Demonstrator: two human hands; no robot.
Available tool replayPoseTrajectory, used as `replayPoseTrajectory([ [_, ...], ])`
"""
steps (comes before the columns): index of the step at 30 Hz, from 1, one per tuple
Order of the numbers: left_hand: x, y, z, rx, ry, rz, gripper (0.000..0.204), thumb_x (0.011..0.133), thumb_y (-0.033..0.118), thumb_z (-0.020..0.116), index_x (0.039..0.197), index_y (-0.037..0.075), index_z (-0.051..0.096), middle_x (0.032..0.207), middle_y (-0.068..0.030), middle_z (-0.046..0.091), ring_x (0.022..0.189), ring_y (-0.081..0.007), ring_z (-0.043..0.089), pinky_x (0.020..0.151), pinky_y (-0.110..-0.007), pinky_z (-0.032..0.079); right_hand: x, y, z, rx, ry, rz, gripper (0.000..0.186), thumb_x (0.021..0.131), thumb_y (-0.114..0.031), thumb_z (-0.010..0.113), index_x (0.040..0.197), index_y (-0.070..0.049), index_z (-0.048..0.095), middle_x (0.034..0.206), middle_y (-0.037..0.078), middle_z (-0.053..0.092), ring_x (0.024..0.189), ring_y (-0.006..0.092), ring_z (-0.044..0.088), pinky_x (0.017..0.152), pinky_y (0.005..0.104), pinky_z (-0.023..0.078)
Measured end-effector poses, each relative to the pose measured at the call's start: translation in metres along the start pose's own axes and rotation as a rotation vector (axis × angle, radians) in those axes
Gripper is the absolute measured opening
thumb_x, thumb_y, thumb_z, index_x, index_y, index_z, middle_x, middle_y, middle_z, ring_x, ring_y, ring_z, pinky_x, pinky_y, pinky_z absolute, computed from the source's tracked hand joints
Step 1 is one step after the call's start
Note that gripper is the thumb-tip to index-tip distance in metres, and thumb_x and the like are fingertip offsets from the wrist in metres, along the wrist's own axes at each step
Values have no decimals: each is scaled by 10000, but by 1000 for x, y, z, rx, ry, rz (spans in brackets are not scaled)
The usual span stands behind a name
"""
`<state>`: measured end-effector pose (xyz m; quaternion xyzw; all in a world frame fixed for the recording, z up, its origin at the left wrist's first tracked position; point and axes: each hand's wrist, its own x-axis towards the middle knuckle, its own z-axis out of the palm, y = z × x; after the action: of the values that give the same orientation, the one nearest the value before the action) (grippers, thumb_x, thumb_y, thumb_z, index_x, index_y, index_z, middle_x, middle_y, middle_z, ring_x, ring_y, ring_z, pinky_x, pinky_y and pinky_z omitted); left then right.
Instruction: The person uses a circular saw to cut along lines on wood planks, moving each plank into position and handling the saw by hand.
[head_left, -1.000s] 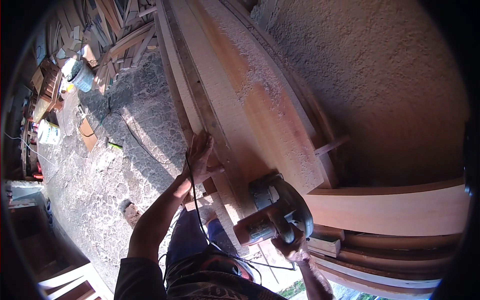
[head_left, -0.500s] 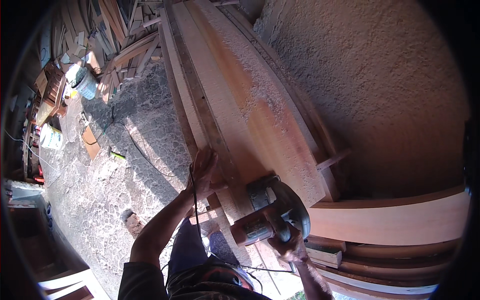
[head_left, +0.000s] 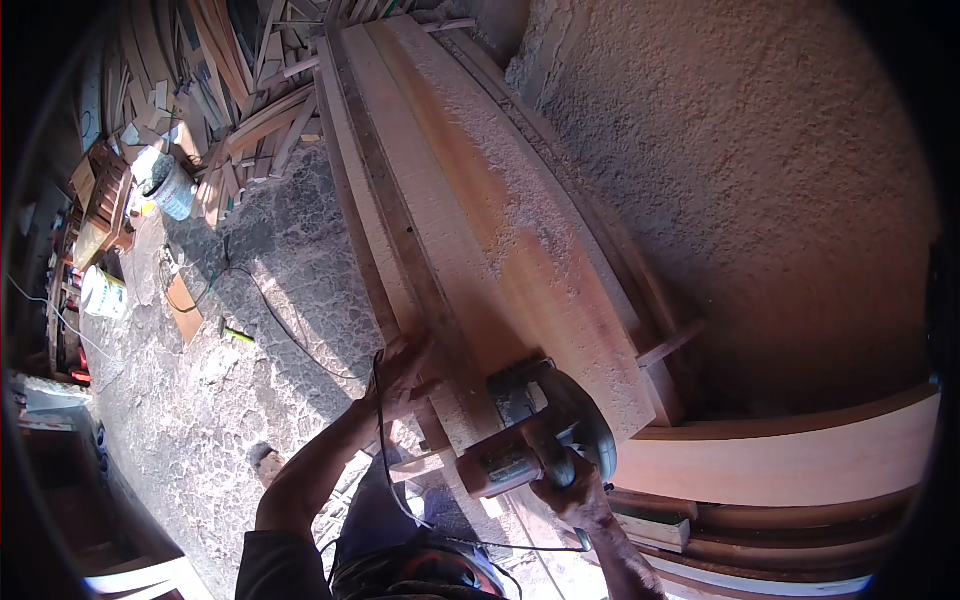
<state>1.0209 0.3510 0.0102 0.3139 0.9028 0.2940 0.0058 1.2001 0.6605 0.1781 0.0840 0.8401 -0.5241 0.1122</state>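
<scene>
A circular saw (head_left: 550, 440) with a dark rounded guard sits over the near end of a long wooden board (head_left: 480, 290). My right hand (head_left: 580, 490) is wrapped round the saw's rear handle. To the saw's left, my left hand (head_left: 405, 375) presses on a long narrow wooden strip (head_left: 400, 240) along the board's left side. Its fingers are stretched forward, with the thumb apart. A black power cord (head_left: 382, 440) runs over my left wrist and loops back toward my waist. The saw's blade and its contact with the wood are hidden.
Sawdust covers the board's right half. A rough wall (head_left: 740, 200) stands at the right, with stacked planks (head_left: 780, 515) below it. At the far left are wood offcuts (head_left: 270, 125), a bucket (head_left: 172, 190) and a white pail (head_left: 103, 293). A cable (head_left: 290, 325) trails across the floor.
The view has shifted slightly, so the board and floor sit lower in the picture. My right hand still holds the saw, and my left hand stays on the strip.
</scene>
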Motion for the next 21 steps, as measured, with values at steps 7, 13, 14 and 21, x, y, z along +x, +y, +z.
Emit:
replayPoseTrajectory([
  [7, -52, -48, -11, 88, -144, 87, 772, 920, 174, 701, 1570, -20, 334, 1623, -265, 325, 1489, -432, 362, 1220, -480, 363, 22, -12, 0, -57, -68, 41, 555, 814, -165, 799, 1302, 30, 621, 1053, 186, 763, 990, 270, 747, 868, 398, 586],
  [13, -66, -118, -54, -248, -451, -364, 767, 1054, 364, 576, 1627, 6, 212, 1653, -267, 298, 1537, -373, 314, 1246, -420, 310, 39, -17, 9, 40, 18, 37, 425, 802, -185, 813, 1160, 2, 679, 945, 119, 747, 859, 175, 688, 790, 364, 560],
  [14, -52, -112, -63, -342, -295, -412, 787, 1049, 329, 592, 1640, 21, 173, 1669, -242, 283, 1539, -369, 313, 1241, -409, 318, 43, -18, 10, 32, 4, 52, 431, 802, -186, 813, 1165, 3, 678, 950, 120, 748, 865, 178, 690, 796, 365, 559],
  [21, 64, -125, -73, -41, 78, -99, 857, 1011, 290, 640, 1644, 9, 135, 1679, -291, 201, 1571, -428, 183, 1279, -469, 229, 68, -37, 14, 18, -4, 37, 461, 796, -196, 817, 1182, 10, 671, 960, 135, 747, 868, 206, 702, 805, 380, 556],
])
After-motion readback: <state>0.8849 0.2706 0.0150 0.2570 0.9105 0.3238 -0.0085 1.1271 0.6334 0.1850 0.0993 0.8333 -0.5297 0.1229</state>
